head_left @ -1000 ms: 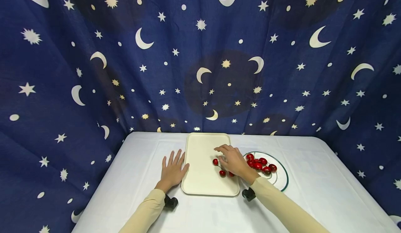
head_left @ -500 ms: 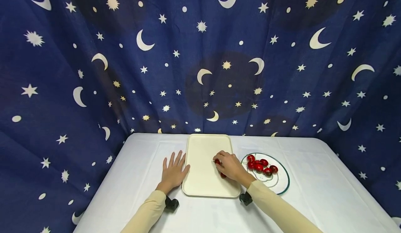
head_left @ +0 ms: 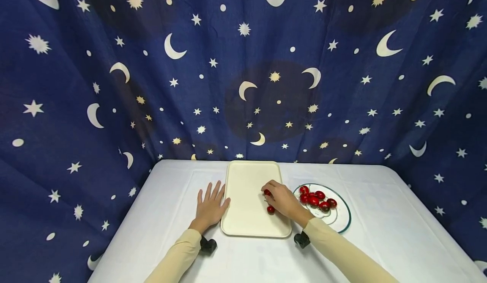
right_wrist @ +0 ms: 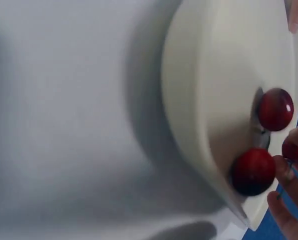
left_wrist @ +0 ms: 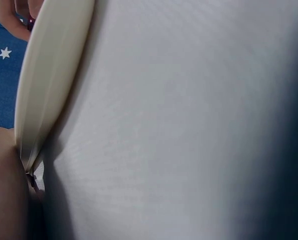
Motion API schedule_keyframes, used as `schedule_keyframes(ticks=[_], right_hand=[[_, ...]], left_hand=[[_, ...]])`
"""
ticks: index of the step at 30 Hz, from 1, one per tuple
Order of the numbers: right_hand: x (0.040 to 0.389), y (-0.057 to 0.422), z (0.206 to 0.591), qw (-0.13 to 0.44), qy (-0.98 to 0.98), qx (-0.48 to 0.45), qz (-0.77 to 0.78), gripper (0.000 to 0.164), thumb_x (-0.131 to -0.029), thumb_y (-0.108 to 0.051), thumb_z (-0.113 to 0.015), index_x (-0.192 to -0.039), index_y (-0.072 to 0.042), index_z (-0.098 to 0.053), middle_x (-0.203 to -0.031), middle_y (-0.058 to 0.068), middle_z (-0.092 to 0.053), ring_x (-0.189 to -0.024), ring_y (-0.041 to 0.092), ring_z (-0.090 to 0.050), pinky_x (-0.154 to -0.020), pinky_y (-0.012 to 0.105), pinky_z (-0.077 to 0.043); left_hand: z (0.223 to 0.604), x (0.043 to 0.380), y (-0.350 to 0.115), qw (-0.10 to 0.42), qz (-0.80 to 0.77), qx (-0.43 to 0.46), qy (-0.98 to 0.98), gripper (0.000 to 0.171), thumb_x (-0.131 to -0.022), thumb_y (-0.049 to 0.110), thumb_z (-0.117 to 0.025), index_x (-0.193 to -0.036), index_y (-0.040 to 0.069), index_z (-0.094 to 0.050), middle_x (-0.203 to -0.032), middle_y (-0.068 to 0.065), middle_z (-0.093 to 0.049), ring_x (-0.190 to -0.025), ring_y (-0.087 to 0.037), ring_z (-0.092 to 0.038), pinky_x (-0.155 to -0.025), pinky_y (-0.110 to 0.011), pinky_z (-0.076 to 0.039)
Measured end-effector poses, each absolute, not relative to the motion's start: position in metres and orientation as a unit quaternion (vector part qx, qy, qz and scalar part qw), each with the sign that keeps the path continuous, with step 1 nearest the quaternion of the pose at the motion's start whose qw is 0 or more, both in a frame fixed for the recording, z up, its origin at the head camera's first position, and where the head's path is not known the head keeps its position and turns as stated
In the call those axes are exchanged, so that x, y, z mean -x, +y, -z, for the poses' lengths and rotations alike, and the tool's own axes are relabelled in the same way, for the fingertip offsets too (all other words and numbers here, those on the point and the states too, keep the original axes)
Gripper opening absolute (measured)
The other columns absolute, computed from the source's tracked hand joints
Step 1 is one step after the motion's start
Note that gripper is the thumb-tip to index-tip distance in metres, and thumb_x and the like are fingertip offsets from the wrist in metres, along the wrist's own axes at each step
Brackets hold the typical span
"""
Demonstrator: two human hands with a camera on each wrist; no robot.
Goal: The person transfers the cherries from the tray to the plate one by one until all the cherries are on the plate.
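My right hand (head_left: 281,199) is over the right side of a cream tray (head_left: 243,217), pinching a red cherry (right_wrist: 292,151) between thumb and fingers. A thin stem shows beside that cherry in the right wrist view. One cherry (head_left: 270,210) lies on the tray just below the fingers. Two cherries, a nearer one (right_wrist: 253,171) and a farther one (right_wrist: 276,109), sit on the tray in the right wrist view; the hand hides one of them from the head view. My left hand (head_left: 210,208) rests flat on the white cloth, fingers spread, at the tray's left edge.
To the tray's right stands a clear plate with a green rim (head_left: 348,216), bearing several cherries (head_left: 313,201) with pale stems. A white cloth (head_left: 167,207) covers the table. Behind it hangs a blue curtain (head_left: 213,97) with moons and stars.
My right hand, loosely spread over the cherries a second ago, has closed its fingers on the far-left one and shifted slightly right with it. My left hand has stayed put.
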State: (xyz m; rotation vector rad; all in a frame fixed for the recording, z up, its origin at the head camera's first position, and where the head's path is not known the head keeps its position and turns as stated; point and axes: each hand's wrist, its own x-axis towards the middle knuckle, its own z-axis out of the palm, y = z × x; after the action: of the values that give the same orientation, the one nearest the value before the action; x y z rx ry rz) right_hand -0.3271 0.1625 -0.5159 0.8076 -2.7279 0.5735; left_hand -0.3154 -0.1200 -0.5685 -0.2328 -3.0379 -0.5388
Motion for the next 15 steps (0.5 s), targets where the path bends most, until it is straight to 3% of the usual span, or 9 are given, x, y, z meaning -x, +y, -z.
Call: schedule_keyframes(ticks=[7,15], right_hand=[[0.328,0.181,0.506,0.122,-0.938,-0.251,-0.204,0.028,-0.093,-0.007,-0.072,-0.121,-0.006,-0.068,-0.120,0.008,-0.069,-0.093,0.017,-0.067,-0.083,0.038,-0.061],[0.327,0.209,0.502,0.134,-0.947,-0.212,-0.200,0.028,-0.093,-0.006,-0.073,-0.120,-0.001,-0.069,-0.119,0.015,-0.072,-0.101,0.026,-0.071,-0.084,0.042,-0.062]], left_hand=[[0.569,0.317,-0.121,0.024,0.169,0.074,-0.982,0.067,-0.108,0.057,-0.030,-0.165,0.022,-0.026,-0.176,0.000,-0.016,-0.164,-0.032,-0.007,-0.130,-0.063,-0.002],[0.571,0.317,-0.122,0.022,0.168,0.076,-0.983,0.067,-0.107,0.058,-0.030,-0.165,0.023,-0.026,-0.175,0.001,-0.016,-0.164,-0.032,-0.007,-0.130,-0.063,-0.003]])
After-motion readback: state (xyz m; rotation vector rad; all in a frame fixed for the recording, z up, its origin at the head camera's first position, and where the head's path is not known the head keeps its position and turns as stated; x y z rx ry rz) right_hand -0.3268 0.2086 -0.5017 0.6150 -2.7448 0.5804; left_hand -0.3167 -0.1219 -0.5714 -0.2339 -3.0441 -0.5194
